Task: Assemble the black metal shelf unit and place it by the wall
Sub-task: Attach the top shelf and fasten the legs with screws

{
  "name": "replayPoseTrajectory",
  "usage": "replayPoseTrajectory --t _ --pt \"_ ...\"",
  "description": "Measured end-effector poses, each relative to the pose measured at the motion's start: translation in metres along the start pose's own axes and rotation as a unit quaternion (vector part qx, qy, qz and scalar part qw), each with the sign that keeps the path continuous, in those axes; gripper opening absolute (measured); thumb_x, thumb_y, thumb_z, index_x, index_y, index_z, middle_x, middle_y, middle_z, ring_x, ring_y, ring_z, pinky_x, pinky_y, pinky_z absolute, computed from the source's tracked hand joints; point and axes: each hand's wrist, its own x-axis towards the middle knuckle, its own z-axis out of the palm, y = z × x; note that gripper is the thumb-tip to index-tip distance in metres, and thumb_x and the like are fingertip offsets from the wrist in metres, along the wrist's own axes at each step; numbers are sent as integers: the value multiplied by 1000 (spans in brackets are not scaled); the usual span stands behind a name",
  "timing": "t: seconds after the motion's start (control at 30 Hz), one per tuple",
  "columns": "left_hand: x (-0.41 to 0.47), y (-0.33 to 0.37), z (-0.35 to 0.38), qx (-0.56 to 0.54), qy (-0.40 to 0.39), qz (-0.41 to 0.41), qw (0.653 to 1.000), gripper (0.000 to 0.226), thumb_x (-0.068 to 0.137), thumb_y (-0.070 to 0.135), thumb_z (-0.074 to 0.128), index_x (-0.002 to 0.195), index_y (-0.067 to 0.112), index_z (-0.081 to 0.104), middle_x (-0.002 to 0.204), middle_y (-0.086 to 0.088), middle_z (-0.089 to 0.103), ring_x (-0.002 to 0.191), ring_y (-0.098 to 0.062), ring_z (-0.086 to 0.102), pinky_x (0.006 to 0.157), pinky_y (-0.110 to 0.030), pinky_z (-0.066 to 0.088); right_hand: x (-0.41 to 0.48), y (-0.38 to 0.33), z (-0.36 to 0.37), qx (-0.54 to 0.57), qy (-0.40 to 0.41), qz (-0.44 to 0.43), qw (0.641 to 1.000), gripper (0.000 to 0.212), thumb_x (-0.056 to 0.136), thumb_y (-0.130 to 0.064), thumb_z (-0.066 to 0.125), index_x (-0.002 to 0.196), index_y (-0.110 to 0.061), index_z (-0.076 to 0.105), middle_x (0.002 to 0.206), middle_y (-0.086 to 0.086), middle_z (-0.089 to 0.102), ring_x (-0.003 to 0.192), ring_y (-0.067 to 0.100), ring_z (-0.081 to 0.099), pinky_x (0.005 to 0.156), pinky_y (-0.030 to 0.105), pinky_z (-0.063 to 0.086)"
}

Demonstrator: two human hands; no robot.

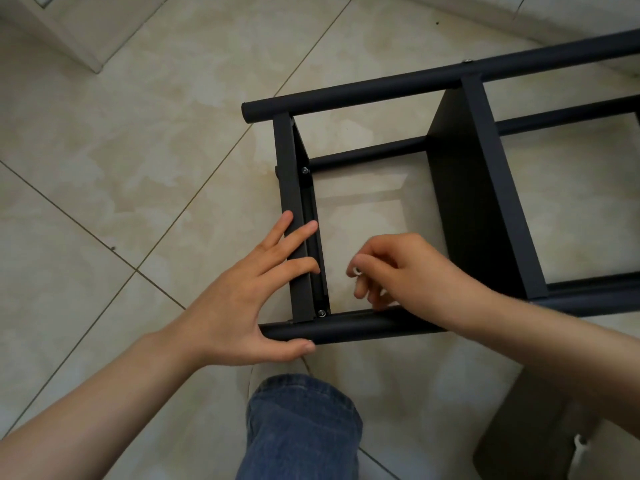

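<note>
The black metal shelf unit (478, 202) lies on its side on the tiled floor, its round posts running left to right. My left hand (249, 292) rests on the end shelf panel (294, 216), fingers straight over its edge and the thumb under the near post (346, 329). Inside the frame, just above that post, my right hand (391, 268) pinches a small silvery part (356, 270) between thumb and fingertips. A screw (322, 312) sits at the near corner of the end panel, another screw (304, 170) further up.
My knee in blue jeans (301, 427) is at the bottom centre. A loose black panel (526, 427) lies on the floor at bottom right. A white wall base (69, 36) stands at top left, another wall (519, 15) along the top right.
</note>
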Motion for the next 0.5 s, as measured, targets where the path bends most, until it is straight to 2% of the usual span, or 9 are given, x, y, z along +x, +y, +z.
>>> replayPoseTrajectory --t 0.07,0.17,0.33,0.43,0.5 --pt "0 0 0 -4 2 0 1000 69 77 60 73 133 24 54 169 10 13 157 -19 0 121 -14 12 12 -4 2 -15 -48 2 999 16 99 -24 57 96 -18 72 80 -1 74 77 15 70 74 25 60" --pt "0 -1 1 1 2 4 1000 71 77 60 73 133 20 55 168 7 15 157 -21 1 119 -12 13 27 -7 6 -3 -118 16 993 13 96 -20 62 97 -15 74 84 -1 77 70 7 69 71 16 58" --pt "0 -1 1 18 8 8 1000 72 76 63 71 132 20 56 168 6 18 157 -22 4 118 -12 17 43 -7 10 37 -185 43 981 8 92 -17 68 92 -12 74 85 3 78 67 5 68 79 24 60" --pt "0 -2 1 27 8 14 1000 71 75 62 71 131 20 56 167 5 19 157 -22 5 118 -13 18 46 -6 11 37 -217 49 974 8 92 -22 68 90 -17 75 87 -1 78 74 6 67 88 29 58" --pt "0 -2 1 36 10 14 999 71 75 63 70 131 21 56 167 5 20 157 -22 5 114 -19 24 47 -5 12 37 -231 56 971 8 91 -25 69 88 -22 75 90 -4 77 82 7 67 92 32 56"
